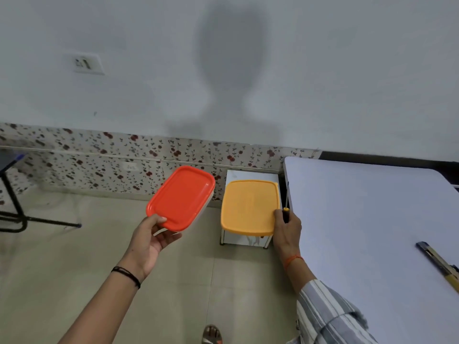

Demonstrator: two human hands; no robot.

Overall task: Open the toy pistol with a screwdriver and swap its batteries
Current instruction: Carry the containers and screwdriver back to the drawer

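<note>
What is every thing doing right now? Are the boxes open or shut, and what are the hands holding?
Red-lidded box: lid on, held tilted in the air.
Yellow-lidded box: lid on, resting on a small white stool.
Screwdriver: held, tip pointing up.
Left hand: gripping the red-lidded box.
Right hand: gripping the screwdriver, thumb touching the yellow lid.
Utility knife: lying on the table.

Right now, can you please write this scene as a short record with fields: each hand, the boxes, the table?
left hand: holds red-lidded box in the air, tilted
right hand: grips screwdriver, tip up, and touches yellow-lidded box
yellow-lidded box: rests on small white stand
table: at right, with a long tool near its edge
toy pistol: not visible
</note>
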